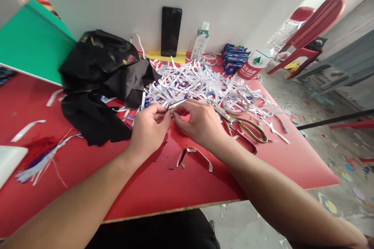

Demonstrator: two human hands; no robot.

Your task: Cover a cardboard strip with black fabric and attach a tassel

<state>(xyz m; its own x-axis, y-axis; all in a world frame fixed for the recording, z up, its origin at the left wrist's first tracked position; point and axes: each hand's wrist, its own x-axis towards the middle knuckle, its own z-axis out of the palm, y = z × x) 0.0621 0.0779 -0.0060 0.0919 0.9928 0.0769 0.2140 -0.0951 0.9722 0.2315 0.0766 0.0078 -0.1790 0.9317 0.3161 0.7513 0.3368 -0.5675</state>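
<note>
A broad, smooth red tabletop [146,192] lies under everything, with a flat bright-green panel [33,42] leaning in at the left. Near the panel is a crumpled mass of glossy black cloth [101,56] with small floral patches, and against it spreads a tangled heap of narrow white paper strips [187,81], dotted with blue scraps. A clear plastic bottle with a red-and-white label [254,64] is at the heap's right edge. Metal scissors with one red and one gold-coloured handle [227,116] lie just beside the right hand [203,118], blades toward the heap. That hand and the left hand [150,128] meet tip to tip over the near edge of the heap. Behind, a black phone [171,31] leans upright on the pale wall [117,0], left of a small white-and-green carton [200,41]; farther right sits a stack of blue packets [233,59]. Smallest is a thin white strip with a dark edge [176,104], right at the fingertips: the left thumb and forefinger pinch its end, while the right thumb and forefinger curve in close, their grip on it impossible to tell.
</note>
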